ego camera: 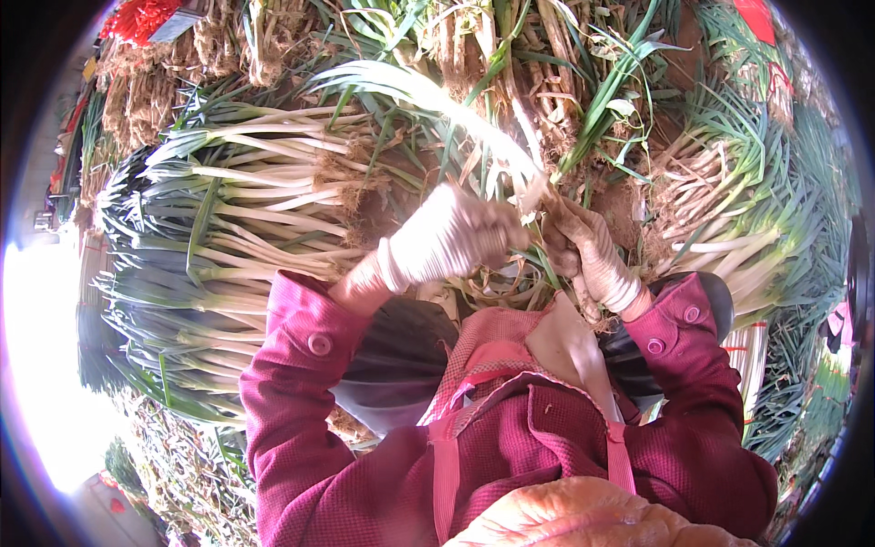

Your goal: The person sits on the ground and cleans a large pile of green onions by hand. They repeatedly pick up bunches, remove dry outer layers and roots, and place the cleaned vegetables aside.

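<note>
My left hand (454, 236), in a ribbed whitish glove, is blurred, with its fingers curled beside the root end of a long green onion (472, 123). Whether anything is between those fingers cannot be made out. That onion is brightly sunlit and slants up to the left, leaves outward. Its lower end meets the fingertips of my right hand (584, 246), also gloved and closed around it. A second onion stalk (584, 297) shows beneath the right palm, its roots hanging by my knee. Dry peelings (502, 284) and leaves lie below both hands.
A large pile of pale-stemmed green onions (273, 205) lies left, roots toward me. Another heap (724, 205) lies right. Untrimmed onions with soil-coated roots (478, 48) stand ahead. Red ties (140, 20) sit at the far left, and dry leaf litter (195, 465) spreads behind left.
</note>
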{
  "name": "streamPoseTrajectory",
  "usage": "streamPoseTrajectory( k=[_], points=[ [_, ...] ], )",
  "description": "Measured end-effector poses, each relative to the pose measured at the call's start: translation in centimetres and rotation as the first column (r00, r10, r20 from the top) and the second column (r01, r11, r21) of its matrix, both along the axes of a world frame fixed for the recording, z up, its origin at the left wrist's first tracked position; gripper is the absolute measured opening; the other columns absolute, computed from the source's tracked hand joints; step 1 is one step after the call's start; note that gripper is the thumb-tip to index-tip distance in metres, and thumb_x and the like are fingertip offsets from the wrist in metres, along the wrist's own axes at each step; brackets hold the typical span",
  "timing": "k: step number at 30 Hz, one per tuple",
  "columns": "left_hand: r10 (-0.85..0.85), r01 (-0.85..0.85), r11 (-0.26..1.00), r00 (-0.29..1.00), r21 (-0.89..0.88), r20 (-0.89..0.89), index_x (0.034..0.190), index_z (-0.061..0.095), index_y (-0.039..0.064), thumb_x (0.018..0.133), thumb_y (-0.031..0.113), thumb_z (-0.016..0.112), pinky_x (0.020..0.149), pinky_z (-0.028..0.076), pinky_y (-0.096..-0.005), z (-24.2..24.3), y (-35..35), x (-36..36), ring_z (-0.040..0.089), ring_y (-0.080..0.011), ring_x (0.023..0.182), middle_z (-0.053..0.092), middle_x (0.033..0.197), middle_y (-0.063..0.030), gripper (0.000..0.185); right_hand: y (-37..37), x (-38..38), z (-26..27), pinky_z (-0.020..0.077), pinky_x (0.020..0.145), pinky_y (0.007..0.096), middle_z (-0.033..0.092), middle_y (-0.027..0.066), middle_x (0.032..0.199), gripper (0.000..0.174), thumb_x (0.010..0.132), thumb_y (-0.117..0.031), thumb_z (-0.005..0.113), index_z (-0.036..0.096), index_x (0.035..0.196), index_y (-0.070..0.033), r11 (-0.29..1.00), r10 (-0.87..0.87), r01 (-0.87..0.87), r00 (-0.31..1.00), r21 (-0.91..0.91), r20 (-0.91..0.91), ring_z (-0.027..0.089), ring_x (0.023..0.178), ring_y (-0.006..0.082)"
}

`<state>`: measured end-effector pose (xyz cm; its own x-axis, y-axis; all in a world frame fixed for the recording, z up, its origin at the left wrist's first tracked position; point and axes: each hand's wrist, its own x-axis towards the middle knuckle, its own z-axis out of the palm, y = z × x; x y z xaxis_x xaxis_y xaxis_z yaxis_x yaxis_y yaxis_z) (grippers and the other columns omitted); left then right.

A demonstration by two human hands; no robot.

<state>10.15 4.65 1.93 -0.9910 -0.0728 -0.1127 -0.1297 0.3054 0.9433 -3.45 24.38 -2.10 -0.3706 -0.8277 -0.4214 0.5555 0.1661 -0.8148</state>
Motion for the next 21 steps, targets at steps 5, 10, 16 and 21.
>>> streamPoseTrajectory(
  k=[5,10,16,21],
  points=[
    [0.090,-0.131,0.925,0.988,0.356,0.129,0.106,0.068,0.000,0.092,0.054,0.065,0.067,0.058,-0.0304,-4.1,-1.9,-0.1,0.069,-0.0162,0.075,0.071,0.084,-0.0085,0.055,0.3,-0.9,-1.3,0.0313,0.041,0.0178,0.039,-0.0099,0.068,0.030,0.100,-0.033,0.057,0.057,0.119,-0.008,0.963,0.127,0.031,0.825,-0.268,0.551,0.035,0.048,0.0013],
    [0.619,-0.723,0.282,0.639,0.631,0.456,0.135,0.043,0.001,0.091,0.064,0.056,0.079,0.053,-0.0448,-9.9,-10.6,-2.4,0.063,-0.0290,0.090,0.062,0.100,-0.0160,0.078,2.2,0.6,-2.0,0.0262,0.032,0.0202,0.034,-0.0052,0.059,0.049,0.103,-0.043,0.050,0.052,0.119,0.003,0.977,0.207,-0.107,0.681,-0.183,0.702,0.026,0.037,0.0021],
    [0.782,-0.704,0.214,0.539,0.677,0.313,0.090,0.063,0.009,0.087,0.043,0.076,0.039,0.040,-0.0276,-9.9,-13.4,-3.1,0.048,-0.0135,0.047,0.056,0.067,-0.0026,0.036,2.9,3.5,-2.6,0.0354,0.040,0.0219,0.043,-0.0039,0.064,0.062,0.098,-0.059,0.050,0.060,0.120,-0.001,0.913,0.405,-0.364,0.765,-0.183,0.501,0.038,0.045,0.0052],
    [0.703,-0.603,0.468,0.697,0.646,0.143,0.107,0.064,0.004,0.092,0.030,0.072,0.064,0.060,-0.0269,-6.1,-10.6,-5.6,0.067,-0.0141,0.074,0.068,0.090,-0.0045,0.031,-1.9,1.5,-2.1,0.0526,0.060,0.0267,0.063,0.0051,0.089,0.080,0.094,-0.063,0.056,0.047,0.141,0.001,0.939,0.310,-0.341,0.787,0.043,-0.533,0.061,0.075,0.0121]
  ],
)
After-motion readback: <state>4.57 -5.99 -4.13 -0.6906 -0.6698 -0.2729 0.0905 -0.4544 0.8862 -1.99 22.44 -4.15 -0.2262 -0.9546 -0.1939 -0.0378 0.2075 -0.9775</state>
